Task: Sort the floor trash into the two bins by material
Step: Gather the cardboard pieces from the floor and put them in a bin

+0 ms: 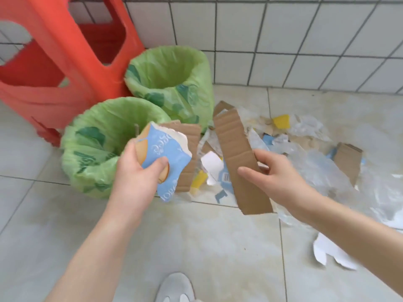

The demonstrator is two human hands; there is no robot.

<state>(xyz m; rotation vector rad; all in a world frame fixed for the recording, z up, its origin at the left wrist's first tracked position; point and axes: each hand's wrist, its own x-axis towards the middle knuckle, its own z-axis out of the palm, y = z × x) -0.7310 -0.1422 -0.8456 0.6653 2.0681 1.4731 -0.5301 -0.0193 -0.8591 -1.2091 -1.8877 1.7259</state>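
Note:
My left hand (139, 168) grips a bundle of torn blue printed carton (168, 153) and a brown cardboard piece (188, 149), held just right of the near green-lined bin (104, 140). My right hand (274, 171) pinches a long brown cardboard strip (237, 158) above the floor. A second green-lined bin (174, 79) stands behind, against the wall. A pile of floor trash (305, 149) lies to the right: clear plastic film, cardboard scraps, white paper and yellow and blue pieces.
A red plastic stool (54, 62) stands left of the bins. The white tiled wall (283, 40) runs along the back. A torn white paper (331, 253) lies under my right forearm. My shoe (176, 286) shows at the bottom edge.

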